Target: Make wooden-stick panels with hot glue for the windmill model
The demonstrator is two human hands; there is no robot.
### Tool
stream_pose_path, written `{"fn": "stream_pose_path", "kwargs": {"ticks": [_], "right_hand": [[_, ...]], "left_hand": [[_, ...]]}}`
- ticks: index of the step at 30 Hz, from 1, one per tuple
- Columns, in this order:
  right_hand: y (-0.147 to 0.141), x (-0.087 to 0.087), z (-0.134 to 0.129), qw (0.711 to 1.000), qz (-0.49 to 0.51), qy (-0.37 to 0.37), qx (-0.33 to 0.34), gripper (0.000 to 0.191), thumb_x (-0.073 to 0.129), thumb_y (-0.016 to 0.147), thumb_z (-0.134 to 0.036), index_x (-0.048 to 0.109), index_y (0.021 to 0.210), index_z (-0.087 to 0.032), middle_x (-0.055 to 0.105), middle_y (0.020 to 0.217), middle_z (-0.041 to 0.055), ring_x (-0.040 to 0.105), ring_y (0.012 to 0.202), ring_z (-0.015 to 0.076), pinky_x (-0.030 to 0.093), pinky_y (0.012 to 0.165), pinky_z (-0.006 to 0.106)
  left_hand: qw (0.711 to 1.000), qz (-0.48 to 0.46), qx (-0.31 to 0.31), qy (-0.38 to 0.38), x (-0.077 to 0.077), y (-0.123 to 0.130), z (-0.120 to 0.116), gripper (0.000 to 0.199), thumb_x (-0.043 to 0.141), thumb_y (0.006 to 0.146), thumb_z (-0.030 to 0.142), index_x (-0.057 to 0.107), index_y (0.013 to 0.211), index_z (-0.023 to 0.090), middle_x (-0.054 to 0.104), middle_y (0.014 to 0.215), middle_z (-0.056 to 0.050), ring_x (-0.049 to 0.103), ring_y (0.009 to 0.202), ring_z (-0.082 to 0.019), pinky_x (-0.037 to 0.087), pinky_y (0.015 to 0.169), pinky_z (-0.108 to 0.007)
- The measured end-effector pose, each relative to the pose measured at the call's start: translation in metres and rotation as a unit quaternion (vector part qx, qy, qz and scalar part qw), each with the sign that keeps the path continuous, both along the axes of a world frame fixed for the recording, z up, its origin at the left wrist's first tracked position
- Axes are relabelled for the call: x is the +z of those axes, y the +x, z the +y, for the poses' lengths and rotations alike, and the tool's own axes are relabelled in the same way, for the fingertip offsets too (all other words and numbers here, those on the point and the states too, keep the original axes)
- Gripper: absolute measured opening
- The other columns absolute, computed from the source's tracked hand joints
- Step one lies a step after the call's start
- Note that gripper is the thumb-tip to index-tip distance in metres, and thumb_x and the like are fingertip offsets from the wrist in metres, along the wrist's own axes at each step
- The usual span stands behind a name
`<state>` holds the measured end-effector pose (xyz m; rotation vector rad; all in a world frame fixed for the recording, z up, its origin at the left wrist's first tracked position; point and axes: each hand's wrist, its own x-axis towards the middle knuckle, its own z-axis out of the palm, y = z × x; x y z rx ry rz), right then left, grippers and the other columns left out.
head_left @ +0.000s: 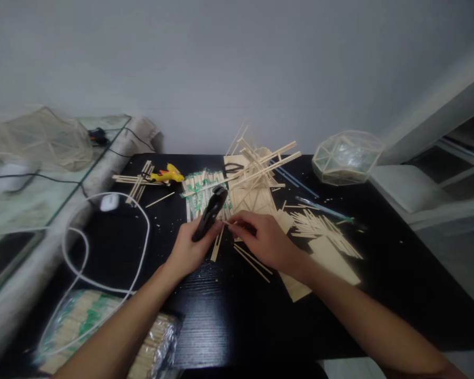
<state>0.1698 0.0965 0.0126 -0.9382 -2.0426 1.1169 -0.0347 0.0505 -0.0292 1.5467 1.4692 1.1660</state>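
Wht cable (149,230) loops L of L hand (191,246), loose sticks (319,226) nr R hand (266,241).

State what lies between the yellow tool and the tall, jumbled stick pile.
In the head view, plastic-wrapped sticks with green print lie between the yellow tool and the tall, jumbled stick pile.

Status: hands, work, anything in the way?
Left hand gripping black tool. Right hand pinching small stick. White cable looped left of both hands.

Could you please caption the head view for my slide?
Left hand holding black tool beside right hand, amid wooden sticks.
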Motion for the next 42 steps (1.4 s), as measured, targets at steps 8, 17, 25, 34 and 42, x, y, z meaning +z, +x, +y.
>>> {"fn": "stream_pose_path", "kwargs": {"ticks": [8, 17, 25, 34, 42], "right_hand": [[0.0090, 0.0066, 0.0040, 0.994, 0.102, 0.000, -0.037, 0.014, 0.069, 0.098, -0.027, 0.079, 0.104, -0.019, 0.078, 0.083, 0.0015, 0.071, 0.074, 0.0152, 0.054, 0.070, 0.028], [0.0084, 0.0035, 0.0072, 0.992, 0.124, 0.011, -0.031, 0.017, 0.068, 0.099, -0.025, 0.077, 0.087, -0.018, 0.076, 0.078, 0.0000, 0.067, 0.071, 0.0127, 0.050, 0.069, 0.026], [0.0079, 0.0036, 0.0068, 0.991, 0.133, -0.007, -0.022, 0.018, 0.068, 0.099, -0.024, 0.075, 0.084, -0.018, 0.074, 0.077, -0.0012, 0.066, 0.073, 0.0124, 0.049, 0.070, 0.026], [0.0058, 0.0032, 0.0067, 0.991, 0.127, -0.015, -0.033, 0.026, 0.069, 0.100, -0.032, 0.072, 0.078, -0.018, 0.069, 0.071, -0.0023, 0.062, 0.066, 0.0116, 0.046, 0.067, 0.026], [0.0049, -0.0003, 0.0075, 0.990, 0.132, -0.036, -0.036, 0.025, 0.067, 0.098, -0.028, 0.070, 0.076, -0.019, 0.067, 0.069, -0.0032, 0.060, 0.066, 0.0111, 0.045, 0.067, 0.027]], "left_hand": [[0.973, 0.221, 0.032, 0.064, 0.0095, -0.0067, 0.0025, 0.020, 0.060, 0.101, 0.038, 0.063, 0.094, 0.019, 0.064, 0.081, 0.000, 0.059, 0.072, -0.016, 0.044, 0.069, -0.028], [0.967, 0.237, -0.008, 0.094, 0.0067, -0.0031, -0.0017, 0.013, 0.061, 0.098, 0.028, 0.065, 0.106, 0.019, 0.069, 0.090, -0.003, 0.063, 0.078, -0.018, 0.048, 0.072, -0.029], [0.965, 0.248, -0.010, 0.086, 0.0075, -0.0028, -0.0018, 0.009, 0.061, 0.098, 0.028, 0.063, 0.099, 0.019, 0.063, 0.080, 0.000, 0.056, 0.067, -0.015, 0.043, 0.064, -0.026], [0.970, 0.239, 0.004, 0.039, 0.0059, -0.0002, -0.0028, 0.015, 0.060, 0.093, 0.029, 0.050, 0.083, 0.023, 0.054, 0.065, 0.005, 0.049, 0.053, -0.013, 0.039, 0.055, -0.023], [0.966, 0.259, 0.013, -0.004, 0.0079, 0.0015, -0.0041, 0.013, 0.055, 0.089, 0.033, 0.051, 0.082, 0.023, 0.055, 0.061, 0.003, 0.051, 0.051, -0.014, 0.038, 0.055, -0.024]]}}
